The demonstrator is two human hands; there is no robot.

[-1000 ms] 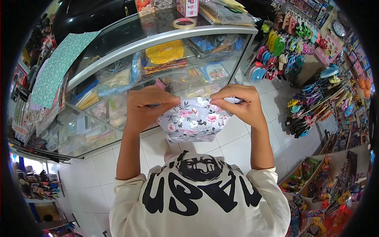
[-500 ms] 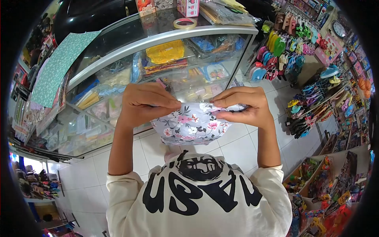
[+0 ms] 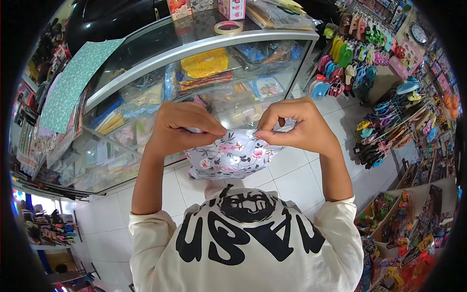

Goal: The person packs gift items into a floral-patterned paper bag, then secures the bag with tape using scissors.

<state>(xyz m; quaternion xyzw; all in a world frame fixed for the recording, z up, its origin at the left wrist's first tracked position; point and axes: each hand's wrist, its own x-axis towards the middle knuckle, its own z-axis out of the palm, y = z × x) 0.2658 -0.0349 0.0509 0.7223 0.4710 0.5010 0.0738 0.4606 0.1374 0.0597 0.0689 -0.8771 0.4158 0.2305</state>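
Observation:
Floral wrapping paper (image 3: 231, 153), pale grey with pink and white flowers, hangs in front of my chest, bulging like a pouch or wrapped bundle. Whether anything is inside is hidden. My left hand (image 3: 185, 127) pinches its top edge between thumb and fingertips. Close by on that same edge, my right hand (image 3: 299, 125) also pinches, thumb and forefinger meeting at the tip. A short stretch of the paper's upper edge shows between both pinches.
A glass display counter (image 3: 146, 68) stands ahead, filled with bagged goods. On it lie a tape roll (image 3: 227, 28), boxes and plastic packets (image 3: 279, 17). Green patterned paper (image 3: 73, 85) drapes over the left end. Racks of sandals (image 3: 345, 58) and toy shelves line the right.
My right hand has gone from spread fingers on the paper to a tight pinch, shifting slightly left along the top edge. The left hand keeps its pinch, and the paper hangs a little further left.

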